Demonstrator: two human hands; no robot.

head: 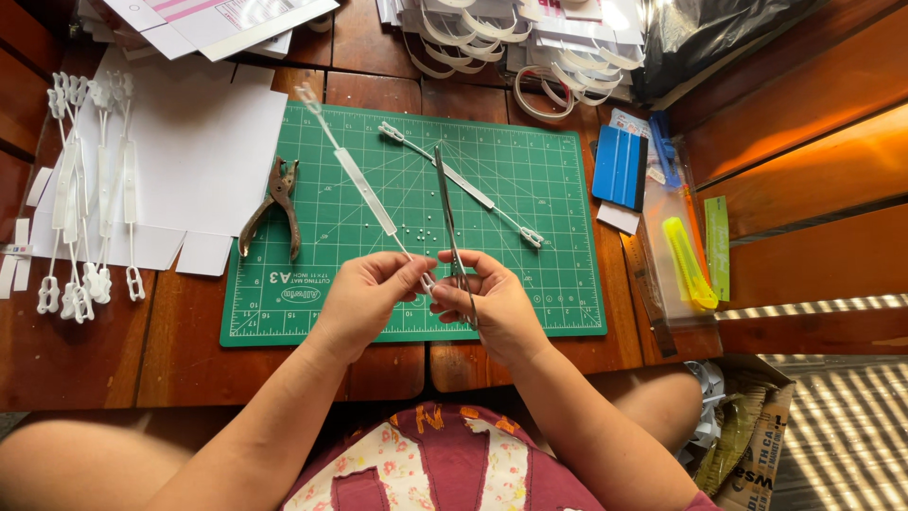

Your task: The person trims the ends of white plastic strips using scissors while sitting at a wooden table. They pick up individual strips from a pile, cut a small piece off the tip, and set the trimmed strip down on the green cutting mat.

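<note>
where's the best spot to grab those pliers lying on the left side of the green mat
Probably by the two handles: the pliers lie flat across the left edge of the green mat, head pointing away, handles splayed toward the person. Come from above on the near side and close around both handles; the left hand is nearest, though it pinches a white strip.

punch pliers [274, 203]; blue squeegee [619, 167]; yellow cutter [689, 263]; white strap pile [90, 189]; green cutting mat [530, 303]

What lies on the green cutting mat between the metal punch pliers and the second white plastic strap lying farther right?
In the head view, a long white plastic strap lies diagonally between the metal punch pliers and the second strap, with bare green cutting mat around it.
</note>
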